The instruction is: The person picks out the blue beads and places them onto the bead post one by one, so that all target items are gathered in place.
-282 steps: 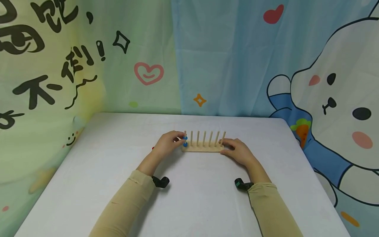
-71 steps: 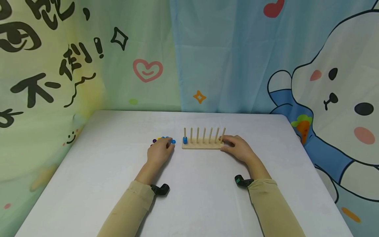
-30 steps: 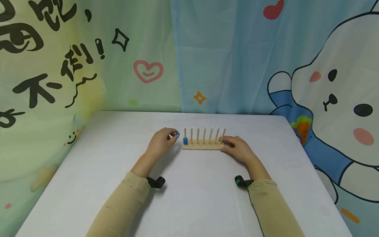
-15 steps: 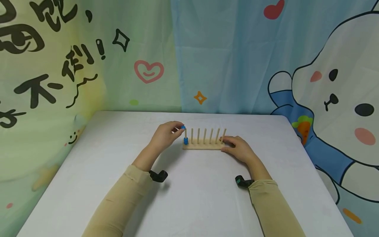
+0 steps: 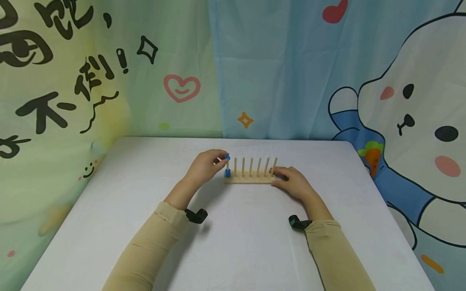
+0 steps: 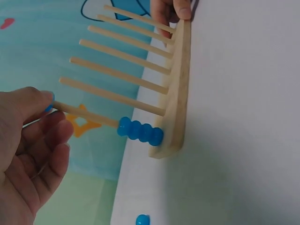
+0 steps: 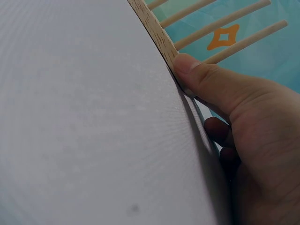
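A wooden peg rack (image 5: 249,179) with a row of upright pegs stands on the table. Several blue beads (image 6: 139,131) are stacked at the foot of its leftmost peg. My left hand (image 5: 206,166) pinches another blue bead (image 5: 227,157) between thumb and forefinger, right at the tip of that peg; the fingers cover much of this bead in the left wrist view. At the rack's other end, my right hand (image 5: 294,184) grips the base, thumb (image 7: 186,64) on the near side and fingers behind. The other pegs are bare.
A loose blue bead (image 6: 142,220) lies on the table beyond the rack's left end, at the lower edge of the left wrist view. The white table (image 5: 251,242) ends at a printed curtain (image 5: 276,81) behind.
From a pile of coloured beads left of the rack, my left hand has brought a blue bead up and right to the leftmost peg's tip. My right hand has stayed on the rack.
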The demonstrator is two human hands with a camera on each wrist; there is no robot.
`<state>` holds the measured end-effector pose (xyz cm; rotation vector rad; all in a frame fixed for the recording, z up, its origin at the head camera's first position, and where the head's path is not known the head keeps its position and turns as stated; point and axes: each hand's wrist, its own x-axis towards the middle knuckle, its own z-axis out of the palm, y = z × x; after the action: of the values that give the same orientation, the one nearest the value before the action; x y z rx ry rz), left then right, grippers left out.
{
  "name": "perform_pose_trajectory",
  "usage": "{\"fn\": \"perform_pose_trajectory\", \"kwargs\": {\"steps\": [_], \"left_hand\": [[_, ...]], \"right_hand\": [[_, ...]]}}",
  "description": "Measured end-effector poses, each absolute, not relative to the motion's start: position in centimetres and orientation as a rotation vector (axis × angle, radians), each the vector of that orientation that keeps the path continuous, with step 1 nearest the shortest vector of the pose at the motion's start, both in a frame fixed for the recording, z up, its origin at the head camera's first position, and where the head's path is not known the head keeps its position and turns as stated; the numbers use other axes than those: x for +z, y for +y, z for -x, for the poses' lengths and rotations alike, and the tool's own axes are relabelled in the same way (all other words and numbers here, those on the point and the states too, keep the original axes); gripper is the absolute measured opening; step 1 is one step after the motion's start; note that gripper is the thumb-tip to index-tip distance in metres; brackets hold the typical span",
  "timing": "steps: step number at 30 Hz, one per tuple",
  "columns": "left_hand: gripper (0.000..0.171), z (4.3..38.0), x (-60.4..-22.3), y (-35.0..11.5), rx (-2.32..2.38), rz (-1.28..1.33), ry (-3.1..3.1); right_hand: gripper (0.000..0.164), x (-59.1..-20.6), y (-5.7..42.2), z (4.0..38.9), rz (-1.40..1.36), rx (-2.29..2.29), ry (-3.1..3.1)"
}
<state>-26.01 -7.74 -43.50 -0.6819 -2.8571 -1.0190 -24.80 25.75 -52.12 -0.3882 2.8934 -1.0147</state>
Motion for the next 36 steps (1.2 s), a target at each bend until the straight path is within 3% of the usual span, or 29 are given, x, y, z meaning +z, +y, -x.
{"fn": "perform_pose_trajectory", "kwargs": {"steps": [29,36], "left_hand": [[0.025,26.1,-48.4,-7.4,-1.023,0.602,-2.867],[0.030,25.9,-49.1,-7.6,-1.021,0.586,-2.875]], "right_hand": [[0.056,-52.1,25.7,24.7,0.367,-1.013,2.888],[0.055,-51.9,25.7,24.6,0.382,-1.011,2.882]]}}
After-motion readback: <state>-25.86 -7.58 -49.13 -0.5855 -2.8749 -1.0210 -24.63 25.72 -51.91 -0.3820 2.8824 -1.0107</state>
